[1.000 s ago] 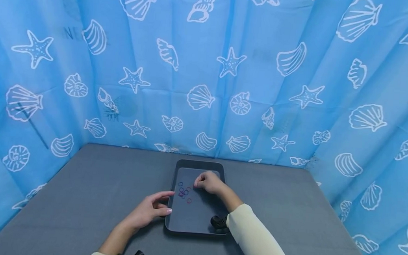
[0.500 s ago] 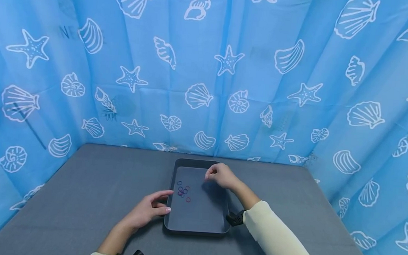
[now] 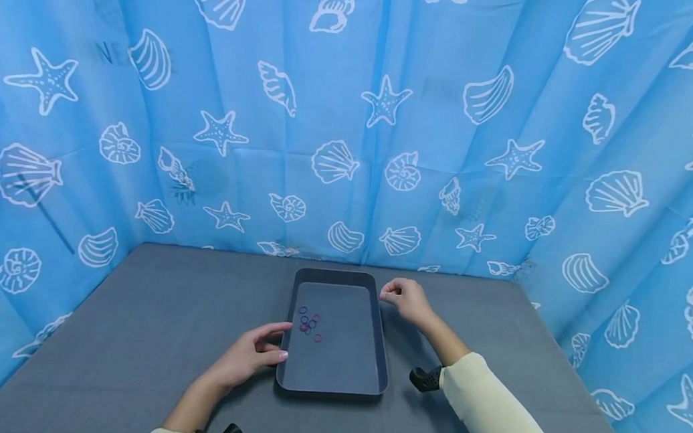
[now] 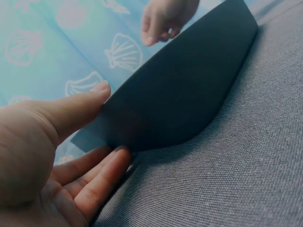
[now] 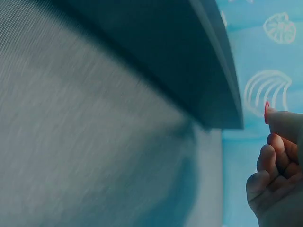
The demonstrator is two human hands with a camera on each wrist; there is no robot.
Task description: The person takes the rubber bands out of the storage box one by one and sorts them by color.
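Observation:
A dark grey tray (image 3: pixel 336 370) lies on the cloth-covered table. Several thin, small rings (image 3: pixel 308 324), purple, blue and reddish, lie loosely together along its left side. At the left wall rests my left hand (image 3: pixel 247 359), fingers fairly straight; the left wrist view has its thumb at the rim and other fingertips low against the outer wall. Just outside the tray's far right side, my right hand (image 3: pixel 407 300) pinches a small red ring (image 5: pixel 267 112) between thumb and forefinger, its other fingers curled. That ring stands upright at the fingertips in the right wrist view.
Grey cloth (image 3: pixel 465 325) covers the table on both sides of the tray. Behind it hangs a blue curtain (image 3: pixel 354 110) printed with white shells and starfish, which also closes off both sides. A black wrist camera (image 3: pixel 425 379) sits at my right cuff.
My right hand has moved right, from above the rings inside the tray to past its right rim, carrying the small red ring. The left hand stays at the left wall.

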